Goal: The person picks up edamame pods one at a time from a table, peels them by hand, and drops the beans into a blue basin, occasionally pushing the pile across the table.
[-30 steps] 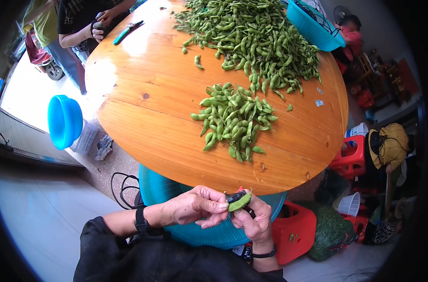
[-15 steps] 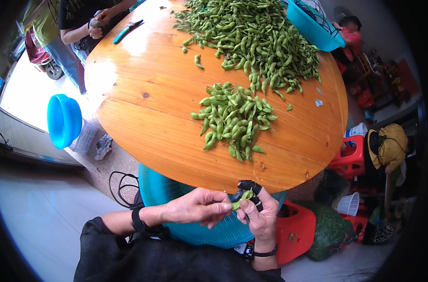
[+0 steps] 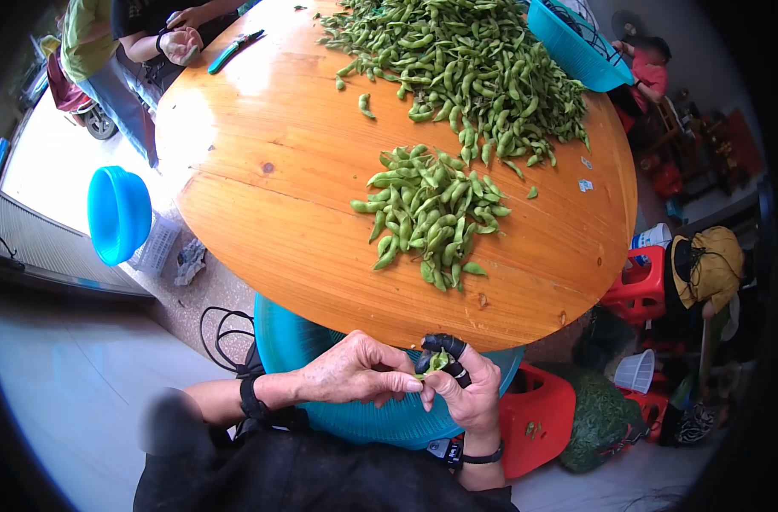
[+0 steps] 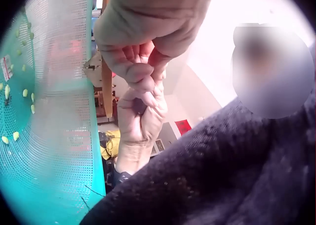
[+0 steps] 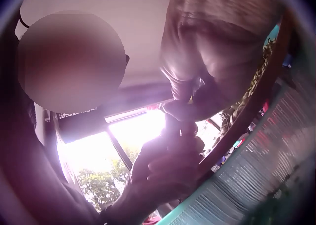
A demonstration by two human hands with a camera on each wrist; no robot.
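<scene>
Close in front of the body, over the near table edge, both hands meet at a green soybean pod. My right hand pinches it between thumb and fingers; black wraps cover some of those fingers. From the other side, my left hand pinches the pod's near end between thumb and curled forefinger. The pod looks split and bent, partly covered by fingers. Beneath the hands is a large teal basket; in the left wrist view, shelled beans lie scattered in it. A small pile of pods lies on the round wooden table.
A big heap of pods covers the table's far side, beside a teal basket with cables. Green-handled shears lie far left, near another person's hands. A red stool stands at the right.
The pod was whole and flat between both hands a second ago; now it looks opened and bent. My right forefinger has lifted off the pod. The person across the table has shifted their hands.
</scene>
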